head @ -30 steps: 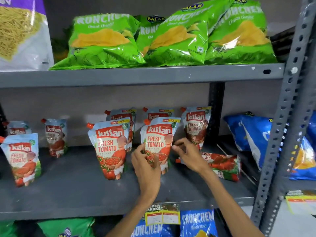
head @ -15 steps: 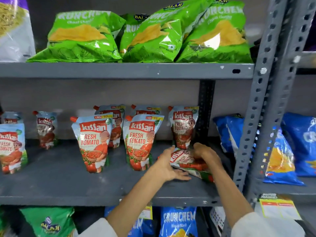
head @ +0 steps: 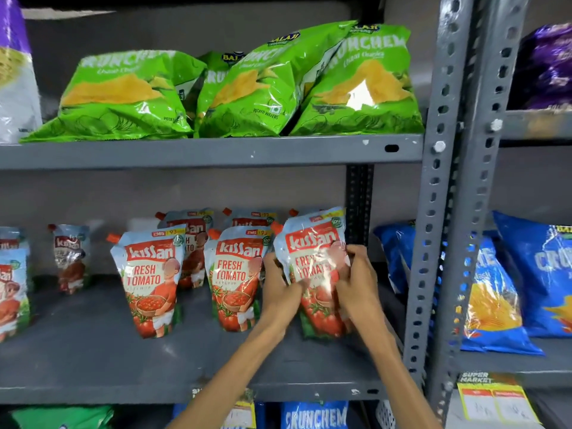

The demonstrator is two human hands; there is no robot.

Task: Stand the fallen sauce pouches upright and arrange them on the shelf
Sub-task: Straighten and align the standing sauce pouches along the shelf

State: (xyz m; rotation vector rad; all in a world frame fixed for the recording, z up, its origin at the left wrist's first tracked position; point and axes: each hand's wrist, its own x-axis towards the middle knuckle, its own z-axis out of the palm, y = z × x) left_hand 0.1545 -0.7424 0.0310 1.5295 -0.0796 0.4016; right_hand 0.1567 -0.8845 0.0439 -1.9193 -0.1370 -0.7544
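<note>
Both hands hold one Kissan tomato sauce pouch (head: 312, 243) upright at the right end of the grey middle shelf (head: 93, 360). My left hand (head: 280, 286) grips its left side and my right hand (head: 359, 274) its right side. Its base looks to rest on the shelf. To its left stand two front-row pouches, one (head: 235, 274) close by and another (head: 150, 283) further left. Two more pouches stand behind them (head: 192, 224), partly hidden. Other pouches stand at the far left, one small (head: 69, 258) and one cut by the frame edge (head: 12, 289).
A perforated grey upright post (head: 433, 212) stands just right of the held pouch. Green chip bags (head: 247, 88) fill the shelf above. Blue chip bags (head: 495, 289) lie in the bay to the right. Price tags (head: 492, 400) hang on the shelf edge below.
The pouch that lay flat at the shelf's right end has been lifted by both hands and now stands upright in line with the front row.
</note>
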